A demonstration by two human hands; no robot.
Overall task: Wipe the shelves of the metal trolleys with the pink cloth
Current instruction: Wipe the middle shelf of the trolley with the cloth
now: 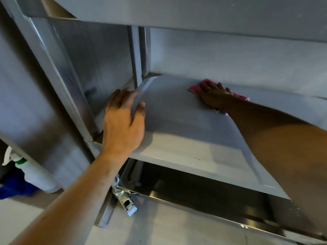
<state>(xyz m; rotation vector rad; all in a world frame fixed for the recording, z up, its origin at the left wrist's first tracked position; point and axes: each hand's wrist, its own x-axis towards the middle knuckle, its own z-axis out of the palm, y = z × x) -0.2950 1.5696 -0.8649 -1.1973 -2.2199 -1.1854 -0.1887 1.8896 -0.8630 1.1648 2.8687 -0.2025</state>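
The middle shelf of a metal trolley fills the view, grey and flat with a raised rim. My right hand reaches to the shelf's far side and presses flat on the pink cloth, which shows at both sides of the hand. My left hand grips the shelf's left rim, thumb on top of the shelf and fingers over the outer edge. The top shelf hangs just above both arms.
A second metal trolley stands close on the left. A white spray bottle and a blue cloth lie low at the left. The bottom shelf is below, with a caster brake at the corner and pale floor beneath.
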